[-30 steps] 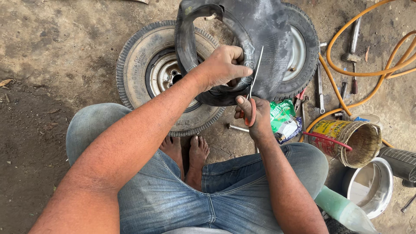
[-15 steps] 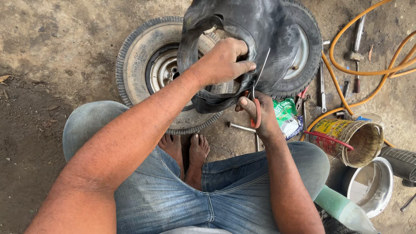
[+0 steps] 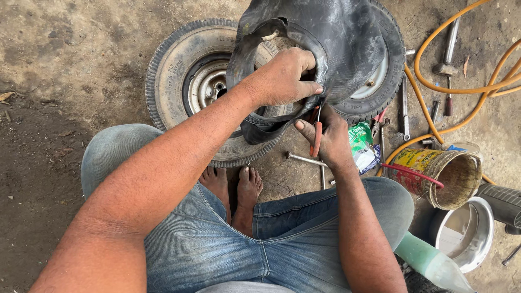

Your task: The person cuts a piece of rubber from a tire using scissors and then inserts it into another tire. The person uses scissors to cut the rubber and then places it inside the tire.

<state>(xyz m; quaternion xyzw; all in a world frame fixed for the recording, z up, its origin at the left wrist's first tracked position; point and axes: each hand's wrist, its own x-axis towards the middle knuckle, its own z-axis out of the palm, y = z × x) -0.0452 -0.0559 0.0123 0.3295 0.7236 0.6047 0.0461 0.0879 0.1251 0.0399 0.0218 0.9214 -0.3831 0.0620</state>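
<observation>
My left hand [image 3: 285, 76] grips the fold of a black rubber inner tube [image 3: 325, 38] held up over two small wheels. My right hand [image 3: 325, 135] is closed around a thin tool with a red handle [image 3: 316, 138], its metal tip pointing up against the tube just under my left fingers. A worn tyre on a grey steel rim [image 3: 190, 76] lies flat on the ground in front of my bare feet [image 3: 233, 187]. A second tyre [image 3: 388, 70] lies behind the tube to the right.
An orange hose [image 3: 434, 81] loops at the right among a hammer [image 3: 448, 51] and wrenches. A rusty tin [image 3: 439, 173], a metal bowl [image 3: 467, 233], a green bottle [image 3: 429, 263] and a green packet [image 3: 361, 144] sit by my right knee. Bare dirt lies at the left.
The right hand has brought the red-handled tool up under the tube. The left hand has tightened its hold on the tube's fold, which sits slightly higher.
</observation>
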